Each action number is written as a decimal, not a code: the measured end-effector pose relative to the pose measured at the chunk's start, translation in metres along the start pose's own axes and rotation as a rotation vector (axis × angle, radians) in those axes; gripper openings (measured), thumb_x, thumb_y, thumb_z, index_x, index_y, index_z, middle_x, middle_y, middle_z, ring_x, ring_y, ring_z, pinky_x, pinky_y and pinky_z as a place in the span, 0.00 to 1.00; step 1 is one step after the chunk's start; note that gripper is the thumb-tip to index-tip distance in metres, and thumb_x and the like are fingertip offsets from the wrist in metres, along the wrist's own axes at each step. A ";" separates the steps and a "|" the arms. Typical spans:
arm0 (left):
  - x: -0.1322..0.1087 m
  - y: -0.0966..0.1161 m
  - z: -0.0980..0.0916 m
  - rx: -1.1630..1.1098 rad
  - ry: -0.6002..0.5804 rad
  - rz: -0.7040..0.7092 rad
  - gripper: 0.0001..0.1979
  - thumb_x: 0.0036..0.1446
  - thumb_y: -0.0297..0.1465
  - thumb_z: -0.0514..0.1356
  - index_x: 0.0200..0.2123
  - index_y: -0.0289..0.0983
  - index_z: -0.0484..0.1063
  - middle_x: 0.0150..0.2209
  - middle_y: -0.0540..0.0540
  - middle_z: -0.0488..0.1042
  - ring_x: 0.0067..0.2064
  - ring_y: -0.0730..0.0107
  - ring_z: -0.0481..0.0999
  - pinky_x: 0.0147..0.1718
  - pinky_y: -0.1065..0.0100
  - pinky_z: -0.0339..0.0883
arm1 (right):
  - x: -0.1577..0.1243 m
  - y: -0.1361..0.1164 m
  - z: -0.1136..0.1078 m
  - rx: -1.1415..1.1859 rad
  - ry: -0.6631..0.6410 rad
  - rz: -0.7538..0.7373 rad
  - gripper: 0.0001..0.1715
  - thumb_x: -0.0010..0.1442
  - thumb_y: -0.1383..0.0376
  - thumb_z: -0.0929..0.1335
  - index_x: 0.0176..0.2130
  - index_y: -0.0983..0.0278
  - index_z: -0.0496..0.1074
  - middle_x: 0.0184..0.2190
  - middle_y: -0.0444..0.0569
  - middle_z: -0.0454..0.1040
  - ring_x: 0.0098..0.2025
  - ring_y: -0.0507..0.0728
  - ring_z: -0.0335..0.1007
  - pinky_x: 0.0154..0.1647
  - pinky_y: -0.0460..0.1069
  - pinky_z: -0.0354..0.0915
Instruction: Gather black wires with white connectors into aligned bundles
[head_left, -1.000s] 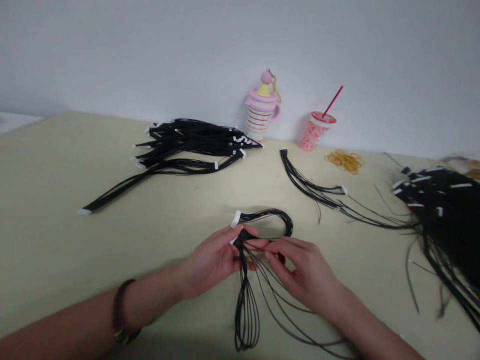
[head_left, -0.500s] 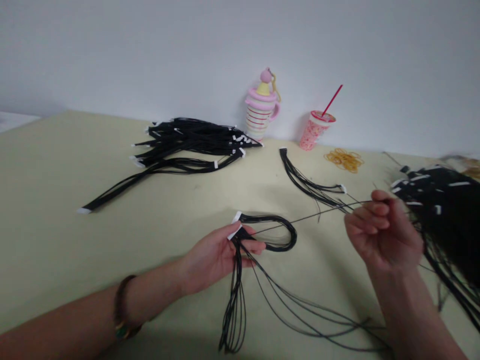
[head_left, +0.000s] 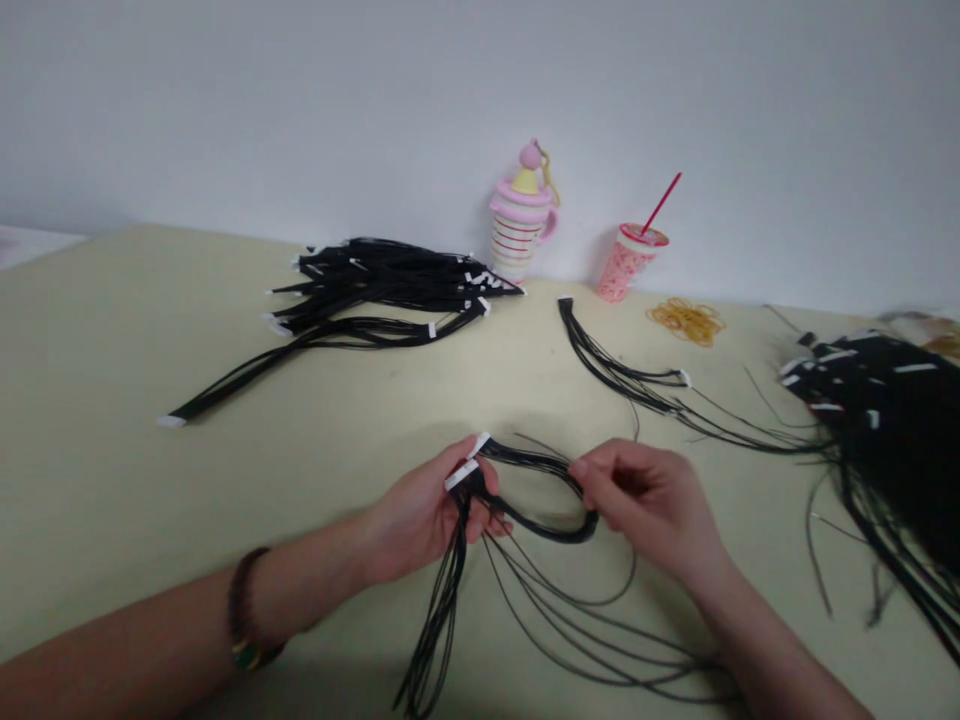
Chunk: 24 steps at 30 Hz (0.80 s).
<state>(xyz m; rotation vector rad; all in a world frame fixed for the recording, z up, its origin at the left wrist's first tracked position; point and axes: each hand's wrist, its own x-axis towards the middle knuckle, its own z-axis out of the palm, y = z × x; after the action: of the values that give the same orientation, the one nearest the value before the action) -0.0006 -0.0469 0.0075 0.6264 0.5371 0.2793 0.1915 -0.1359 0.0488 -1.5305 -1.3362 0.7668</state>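
Pale yellow-green table (head_left: 225, 380) against a white wall (head_left: 480, 80). Large mass of white-tipped black wire harnesses (head_left: 885, 420) at far right, second pile of harnesses (head_left: 375, 285) at back left, single loose harness (head_left: 600, 355) at centre back. Striped pink toy mug (head_left: 519, 225), pink cup with red straw (head_left: 626, 262) and small heap of orange rubber bands (head_left: 686, 322) near the wall. Front centre, held just above the table: black wire bundle (head_left: 551, 525) bent into a loop, thin tails trailing onto the table. Left hand (head_left: 424, 510) closed on white connectors (head_left: 461, 475); right hand (head_left: 645, 500) half closed, pinching the loop. Dark bead bracelet (head_left: 244, 610) on left wrist. Firm pinch at connectors, light tension on strands: best against kinks.
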 end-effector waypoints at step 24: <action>-0.004 0.000 0.002 0.090 0.075 -0.012 0.25 0.58 0.48 0.43 0.25 0.37 0.68 0.09 0.52 0.65 0.27 0.68 0.75 0.31 0.72 0.62 | -0.010 0.013 0.043 -0.316 -0.188 -0.176 0.10 0.53 0.73 0.62 0.22 0.66 0.64 0.18 0.40 0.61 0.20 0.46 0.54 0.20 0.42 0.50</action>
<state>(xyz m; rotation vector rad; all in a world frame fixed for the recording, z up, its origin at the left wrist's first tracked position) -0.0030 -0.0494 0.0108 0.7017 0.6282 0.2696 0.1562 -0.1351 0.0195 -1.5835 -1.7742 0.6216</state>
